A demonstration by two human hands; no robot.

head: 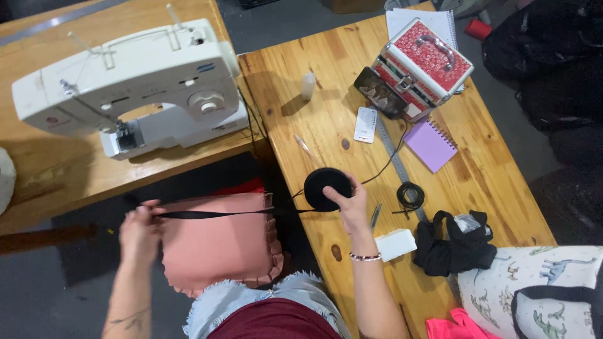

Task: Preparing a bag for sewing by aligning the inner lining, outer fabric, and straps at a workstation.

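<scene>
Head view, looking down. The right hand (349, 202) closes its fingers over a black roll of webbing tape (325, 186) resting at the near edge of the wooden table (490, 201); the palm hides the roll's right side. A black strap (213, 214) runs taut from the roll across a pink ruffled cushion (217, 245) on the lap to the left hand (139, 232), whose fingertips pinch the strap's end; the end itself is covered by the fingers and blurred. A white sewing machine (135, 81) stands on the left bench. A red patterned case (424, 63), purple notebook (431, 145) and metal ruler (396, 160) lie beyond. A dinosaur-print bag (534, 282) is cut off at the frame's corner.
</scene>
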